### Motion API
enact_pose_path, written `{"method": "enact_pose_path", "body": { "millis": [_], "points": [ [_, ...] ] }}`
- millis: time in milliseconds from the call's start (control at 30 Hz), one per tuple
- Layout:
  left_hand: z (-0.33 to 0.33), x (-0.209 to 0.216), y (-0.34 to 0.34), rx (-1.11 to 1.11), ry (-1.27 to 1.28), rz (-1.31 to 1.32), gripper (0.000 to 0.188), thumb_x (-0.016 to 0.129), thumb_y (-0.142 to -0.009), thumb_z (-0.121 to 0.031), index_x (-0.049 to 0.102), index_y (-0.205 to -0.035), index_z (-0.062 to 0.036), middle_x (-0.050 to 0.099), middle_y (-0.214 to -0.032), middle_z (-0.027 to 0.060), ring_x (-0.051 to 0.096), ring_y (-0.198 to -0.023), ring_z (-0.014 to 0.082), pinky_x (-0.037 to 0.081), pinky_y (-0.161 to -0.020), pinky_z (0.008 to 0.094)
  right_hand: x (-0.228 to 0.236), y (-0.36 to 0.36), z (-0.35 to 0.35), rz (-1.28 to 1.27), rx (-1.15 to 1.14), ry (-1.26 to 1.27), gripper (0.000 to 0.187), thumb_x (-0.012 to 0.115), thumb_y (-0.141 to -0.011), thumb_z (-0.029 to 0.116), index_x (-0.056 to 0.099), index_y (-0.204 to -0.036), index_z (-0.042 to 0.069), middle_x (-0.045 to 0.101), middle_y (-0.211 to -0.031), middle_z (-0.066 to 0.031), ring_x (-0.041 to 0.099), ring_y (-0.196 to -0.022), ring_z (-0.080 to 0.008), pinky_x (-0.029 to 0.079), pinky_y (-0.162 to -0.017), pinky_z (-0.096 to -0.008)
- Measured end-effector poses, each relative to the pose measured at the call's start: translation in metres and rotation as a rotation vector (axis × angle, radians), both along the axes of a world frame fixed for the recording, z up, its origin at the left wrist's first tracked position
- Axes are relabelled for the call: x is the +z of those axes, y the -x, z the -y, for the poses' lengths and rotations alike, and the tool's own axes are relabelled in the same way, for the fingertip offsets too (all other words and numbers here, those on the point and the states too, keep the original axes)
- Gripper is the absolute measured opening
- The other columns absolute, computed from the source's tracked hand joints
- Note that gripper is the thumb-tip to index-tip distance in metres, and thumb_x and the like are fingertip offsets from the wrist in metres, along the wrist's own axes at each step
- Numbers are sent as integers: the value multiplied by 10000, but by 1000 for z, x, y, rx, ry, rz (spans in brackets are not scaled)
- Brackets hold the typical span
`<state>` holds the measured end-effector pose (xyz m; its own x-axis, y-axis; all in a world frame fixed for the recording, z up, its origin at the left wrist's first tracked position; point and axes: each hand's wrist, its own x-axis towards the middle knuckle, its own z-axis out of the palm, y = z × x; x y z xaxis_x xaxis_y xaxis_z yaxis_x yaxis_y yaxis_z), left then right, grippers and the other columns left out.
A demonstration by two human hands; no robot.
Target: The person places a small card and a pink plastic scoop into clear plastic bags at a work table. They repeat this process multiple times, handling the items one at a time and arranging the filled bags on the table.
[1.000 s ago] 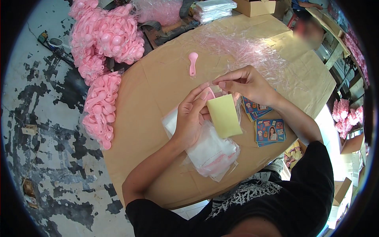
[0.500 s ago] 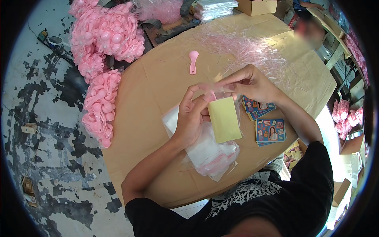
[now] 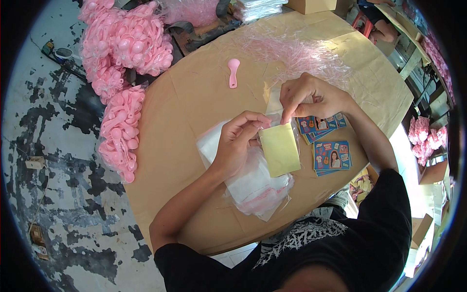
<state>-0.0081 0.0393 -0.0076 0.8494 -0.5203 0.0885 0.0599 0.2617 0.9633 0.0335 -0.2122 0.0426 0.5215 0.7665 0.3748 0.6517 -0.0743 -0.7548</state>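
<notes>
A pale yellow card (image 3: 281, 152), apparently inside a clear plastic bag, is upright over the middle of the table. My left hand (image 3: 234, 143) is closed on the bag's upper left edge, thumb and fingers pinching it. My right hand (image 3: 311, 100) pinches the top edge at the right with thumb and forefinger, its other fingers curled. Below the card lies a stack of clear bags with pink-edged flaps (image 3: 255, 190). Two piles of blue printed cards, a near one (image 3: 332, 156) and a far one (image 3: 311, 125), lie right of the bag.
A single pink spoon (image 3: 233, 73) lies ahead on the brown paper. Thin clear and pink plastic strips (image 3: 301, 56) are heaped at the far side. Bagged pink spoons (image 3: 121, 124) line the left edge. A cardboard box (image 3: 311, 6) and another person's leg (image 3: 384, 31) show at the back.
My right hand has shifted right and down to the bag's top right, away from my left fingers. The card now faces more squarely upward. The person at the back has moved.
</notes>
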Motion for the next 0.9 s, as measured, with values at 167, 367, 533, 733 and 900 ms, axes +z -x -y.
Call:
{"method": "enact_pose_path", "body": {
  "millis": [167,367,533,733,900],
  "points": [
    [-4,5,0,-93,108,-96,200,423,-1003,-123,585,-1011,-7,626,-1017,81,665,-869,160,554,-771,302,1,-1,1,-36,26,22,169,646,-809,-33,751,-922,36,714,-818,-71,628,-794,-173,487,-726,-300],
    [1,1,3,-60,60,-10,57,545,-945,-35,506,-905,-27,624,-970,86,670,-896,161,556,-778,291,-1,-1,0,10,53,8,189,624,-795,-47,749,-912,34,712,-811,-76,642,-775,-178,495,-713,-305],
    [8,7,5,-49,0,33,256,693,-839,54,461,-860,-51,627,-974,71,675,-908,159,567,-763,263,7,-3,18,141,-287,80,208,604,-717,-34,727,-875,23,664,-778,-81,616,-727,-197,494,-691,-308],
    [11,3,5,-110,-18,133,286,682,-853,41,444,-984,-51,607,-1060,110,666,-960,192,585,-790,301,20,33,-2,-136,-299,324,263,609,-945,133,604,-1179,12,665,-983,-61,622,-764,-108,517,-688,-279],
    [7,5,8,54,95,23,287,541,-966,-110,406,-1217,-72,519,-1221,167,614,-1065,267,536,-906,416,39,67,78,-115,-543,47,222,596,-937,80,633,-1146,15,674,-915,-40,607,-644,-75,501,-555,-246]
  ]
}}
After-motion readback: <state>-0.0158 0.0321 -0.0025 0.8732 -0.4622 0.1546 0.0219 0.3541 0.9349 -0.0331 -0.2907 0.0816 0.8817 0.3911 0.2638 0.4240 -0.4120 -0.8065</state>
